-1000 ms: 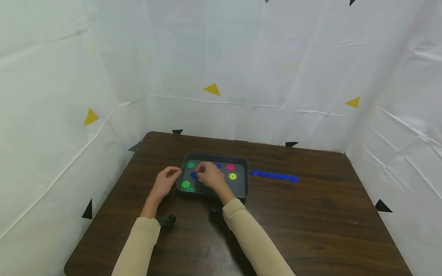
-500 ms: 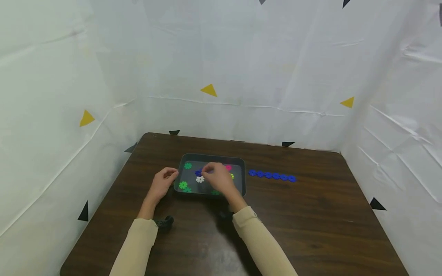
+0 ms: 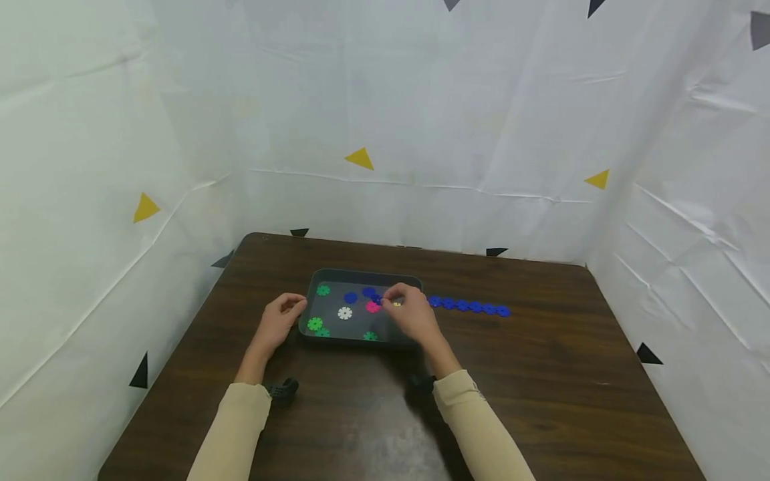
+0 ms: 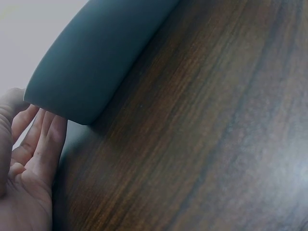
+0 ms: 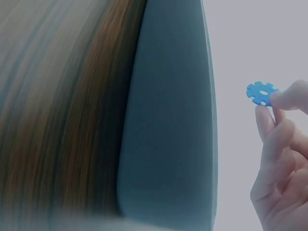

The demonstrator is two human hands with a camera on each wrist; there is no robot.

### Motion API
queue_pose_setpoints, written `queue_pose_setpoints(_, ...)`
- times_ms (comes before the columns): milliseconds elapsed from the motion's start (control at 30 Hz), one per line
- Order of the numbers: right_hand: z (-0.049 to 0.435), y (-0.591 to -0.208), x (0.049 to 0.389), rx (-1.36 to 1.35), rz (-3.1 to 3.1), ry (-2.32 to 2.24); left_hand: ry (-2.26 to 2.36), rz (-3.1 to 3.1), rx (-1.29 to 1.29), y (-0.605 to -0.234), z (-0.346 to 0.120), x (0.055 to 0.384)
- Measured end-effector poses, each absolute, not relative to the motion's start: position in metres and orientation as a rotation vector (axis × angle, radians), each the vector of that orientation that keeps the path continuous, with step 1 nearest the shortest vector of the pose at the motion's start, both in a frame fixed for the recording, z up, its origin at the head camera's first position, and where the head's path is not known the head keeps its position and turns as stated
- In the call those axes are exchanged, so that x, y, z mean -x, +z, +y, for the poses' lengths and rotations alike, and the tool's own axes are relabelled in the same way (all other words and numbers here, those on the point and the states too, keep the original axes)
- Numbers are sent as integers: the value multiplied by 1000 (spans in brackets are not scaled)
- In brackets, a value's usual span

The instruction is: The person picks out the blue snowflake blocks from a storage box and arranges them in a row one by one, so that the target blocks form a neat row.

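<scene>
Table point(image 3: 541, 374): dark wood grain, rounded far corners, glare patch point(image 3: 397, 444) toward the near edge between the arms. Creased white sheeting point(image 3: 421, 93) hangs on the left, right and far sides. Yellow triangle point(image 3: 360, 159) on the far sheet left of centre, more on the left sheet and far right. Black triangles point(image 3: 496, 252) sit low along the table's far edge, plus some past the left and right edges.

Grey tray point(image 3: 346, 329) is on the table, left of centre, closer to the far edge. Right hand point(image 3: 415, 314) is over the tray's right side, thumb and fingers pinching a blue disc point(image 5: 262, 94), notched rim, centre hole. Disc is up off the tray floor. Left hand point(image 3: 279, 324) is at the tray's left edge, thumb at the rim, fingertips hidden behind the wall; can't tell if it grips or just rests.

In tray: green disc point(image 3: 323, 290) at far-left corner, two more greens near the near-left corner, one at the near edge; white disc point(image 3: 345, 312), two more blues, pink disc point(image 3: 373, 306) mid-floor; yellow disc point(image 3: 396, 304) partly behind the right hand.

Row of six blue discs point(image 3: 462, 305) on the table, off the tray's right edge.
</scene>
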State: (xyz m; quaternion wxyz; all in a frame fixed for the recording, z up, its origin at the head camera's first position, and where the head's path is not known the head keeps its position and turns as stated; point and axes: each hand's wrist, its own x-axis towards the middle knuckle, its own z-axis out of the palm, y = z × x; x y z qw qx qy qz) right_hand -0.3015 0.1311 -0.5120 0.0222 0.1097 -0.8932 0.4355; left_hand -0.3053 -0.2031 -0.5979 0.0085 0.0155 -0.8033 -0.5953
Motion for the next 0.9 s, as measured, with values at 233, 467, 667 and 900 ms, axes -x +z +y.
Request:
queue_pose_setpoints(233,165,-511,305,-259,-2657,1374,-1867,-2502,-38,-598,-204,306)
queue_pose_setpoints(467,202,-507,303,-155,-2604,1383,-1870,-2502,-20,-599,-202,307)
queue_pose_setpoints(667,231,-504,304,-83,-2586,1371,-1862,-2498,-26,-597,-202,306)
queue_pose_setpoints(900,265,-508,305,-7,-2574,1313,-1855,-2516,-28,-598,-202,306)
